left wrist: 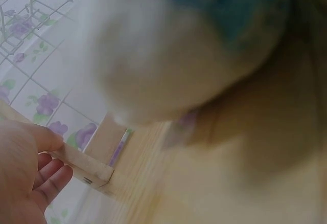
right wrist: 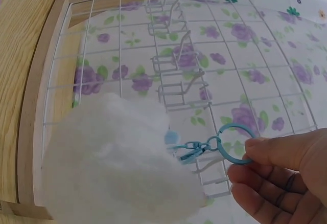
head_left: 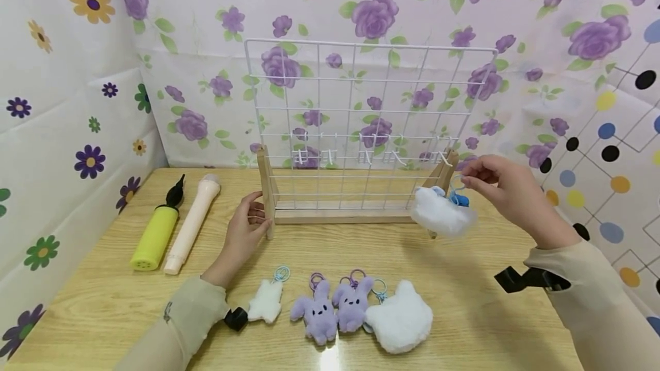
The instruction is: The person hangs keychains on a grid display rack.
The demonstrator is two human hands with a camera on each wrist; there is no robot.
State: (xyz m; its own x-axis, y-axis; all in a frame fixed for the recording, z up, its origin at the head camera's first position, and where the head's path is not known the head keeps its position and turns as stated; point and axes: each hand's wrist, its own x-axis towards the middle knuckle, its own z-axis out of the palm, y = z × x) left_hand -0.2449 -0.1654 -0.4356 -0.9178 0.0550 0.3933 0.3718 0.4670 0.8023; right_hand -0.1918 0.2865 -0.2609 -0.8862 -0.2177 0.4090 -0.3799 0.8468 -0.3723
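Observation:
My right hand [head_left: 507,196] pinches the blue key ring [right wrist: 225,155] of a fluffy white plush keychain [head_left: 443,213] between thumb and fingertips. The plush hangs at the right end of a white wire grid rack [head_left: 345,216] with a wooden base. In the right wrist view, the ring overlaps the nearest of several white hooks [right wrist: 193,83] on the grid. My left hand [head_left: 246,225] holds the rack's left wooden leg [head_left: 266,188], thumb on one side and fingers on the other. A blurred pale shape with a blue-green patch fills much of the left wrist view.
Along the table's front lie a small white plush keychain [head_left: 265,301], two purple rabbit plush keychains [head_left: 318,319] and a larger white plush [head_left: 402,322]. A yellow hand pump [head_left: 154,239] and a pale tube-shaped thing [head_left: 192,225] lie at the left. Patterned cloth [head_left: 330,4] surrounds the table.

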